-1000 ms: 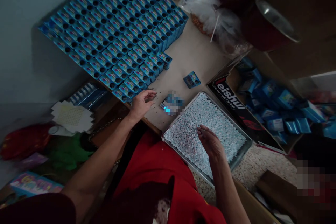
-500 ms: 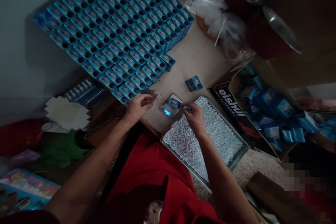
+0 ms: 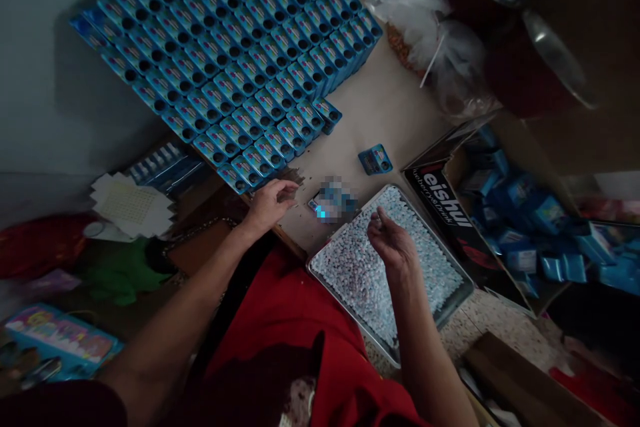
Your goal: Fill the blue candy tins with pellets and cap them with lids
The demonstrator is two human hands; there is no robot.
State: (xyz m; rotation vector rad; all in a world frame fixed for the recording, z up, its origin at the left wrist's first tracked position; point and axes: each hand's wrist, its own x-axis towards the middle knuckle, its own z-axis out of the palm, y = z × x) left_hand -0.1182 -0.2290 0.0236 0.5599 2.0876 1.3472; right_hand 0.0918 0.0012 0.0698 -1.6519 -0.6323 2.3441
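Note:
My left hand (image 3: 271, 205) hovers by the table edge near the front row of blue boxes, its fingers curved and apart with nothing in them. Over a metal tray (image 3: 356, 320) of small whitish pieces (image 3: 345, 273), my right hand (image 3: 393, 240) has its fingertips drawn together. Whatever is between them is too small to make out. A small device with a lit blue display (image 3: 323, 214) lies between my hands, partly blurred, with a blue item on it. A single blue box (image 3: 376, 159) with a dark round hole rests on the table beyond the tray.
Many blue boxes (image 3: 240, 60) stand in tight rows at the back left. On the right, a printed carton (image 3: 437, 197) holds more blue boxes. A tied clear plastic bag (image 3: 457, 60) and red pots (image 3: 530, 73) sit behind it. Papers (image 3: 133, 203) lie at the left.
My right hand has drawn away from the blue item on the small device and moved right, over the tray. The left hand stays almost in place. The view has shifted slightly.

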